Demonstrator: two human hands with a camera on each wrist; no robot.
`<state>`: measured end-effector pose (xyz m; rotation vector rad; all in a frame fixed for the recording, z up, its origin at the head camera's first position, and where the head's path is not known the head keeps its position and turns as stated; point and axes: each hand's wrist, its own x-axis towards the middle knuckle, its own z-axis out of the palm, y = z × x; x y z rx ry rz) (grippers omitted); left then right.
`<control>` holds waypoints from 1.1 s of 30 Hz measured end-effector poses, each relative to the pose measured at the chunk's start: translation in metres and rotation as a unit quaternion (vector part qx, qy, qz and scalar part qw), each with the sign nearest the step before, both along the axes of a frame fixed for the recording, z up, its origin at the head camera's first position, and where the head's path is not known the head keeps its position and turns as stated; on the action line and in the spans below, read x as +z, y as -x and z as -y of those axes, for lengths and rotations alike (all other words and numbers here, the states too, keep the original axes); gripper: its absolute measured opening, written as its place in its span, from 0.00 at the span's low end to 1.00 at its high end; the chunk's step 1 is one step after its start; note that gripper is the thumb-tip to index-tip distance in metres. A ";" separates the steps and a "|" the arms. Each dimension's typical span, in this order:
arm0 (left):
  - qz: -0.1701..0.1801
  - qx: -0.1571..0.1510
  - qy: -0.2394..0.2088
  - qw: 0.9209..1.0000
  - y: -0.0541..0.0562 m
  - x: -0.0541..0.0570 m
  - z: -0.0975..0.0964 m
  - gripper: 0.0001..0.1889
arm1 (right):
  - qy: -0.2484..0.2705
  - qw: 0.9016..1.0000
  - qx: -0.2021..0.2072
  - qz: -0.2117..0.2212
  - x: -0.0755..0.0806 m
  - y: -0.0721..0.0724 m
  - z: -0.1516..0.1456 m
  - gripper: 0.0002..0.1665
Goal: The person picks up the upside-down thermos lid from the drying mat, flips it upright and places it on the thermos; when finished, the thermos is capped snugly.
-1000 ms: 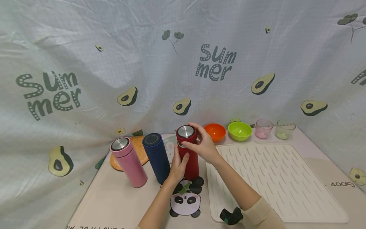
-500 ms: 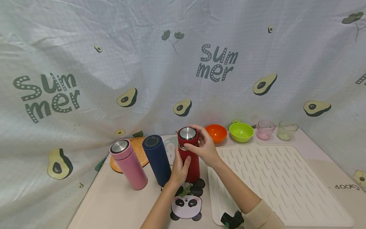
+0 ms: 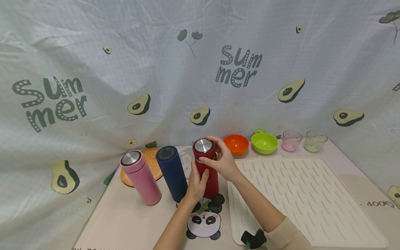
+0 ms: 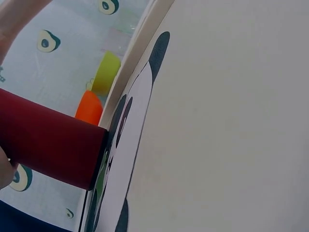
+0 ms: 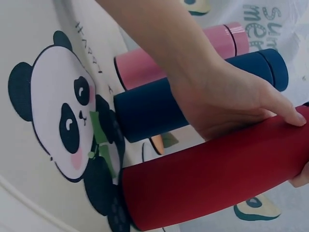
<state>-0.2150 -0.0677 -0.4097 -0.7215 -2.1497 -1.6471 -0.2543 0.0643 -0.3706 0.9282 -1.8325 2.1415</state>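
A red thermos flask (image 3: 211,185) stands upright on the table, its red lid (image 3: 203,147) topped with a brushed steel disc. My left hand (image 3: 196,187) grips the body from the left, thumb along the near side. Higher up, my right hand (image 3: 225,161) holds the lid between thumb and fingers; part of its grip is hidden behind the lid. A sliver of steel neck shows below the lid. Left of my hands stand a blue thermos flask (image 3: 172,175) and a pink one (image 3: 142,178), both lidded. The right wrist view shows my left hand (image 5: 227,96) against the red body.
Behind to the right are an orange bowl (image 3: 236,144), a green bowl (image 3: 264,143), a pink glass (image 3: 291,141) and a clear glass (image 3: 315,141). A cream ridged mat (image 3: 300,201) covers the right side. A panda print (image 3: 203,224) lies in front of the red flask.
Both hands keep their places on the red flask. The lid has shifted slightly, and less of the steel neck shows beneath it than half a second ago.
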 end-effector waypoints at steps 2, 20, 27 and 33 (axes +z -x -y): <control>0.001 -0.001 -0.001 1.000 -0.001 0.001 0.000 0.28 | -0.010 1.000 -0.006 -0.002 -0.001 0.000 0.001 0.37; 0.011 -0.014 0.012 1.000 0.001 0.003 0.002 0.28 | -0.057 0.998 0.019 0.026 0.006 0.003 -0.004 0.40; 0.002 -0.010 0.018 1.000 0.001 0.003 0.002 0.27 | -0.092 0.995 0.023 0.041 0.008 0.005 -0.005 0.45; 0.001 -0.019 0.013 1.000 0.001 0.002 0.002 0.28 | -0.087 0.993 0.071 0.039 0.009 0.008 -0.008 0.42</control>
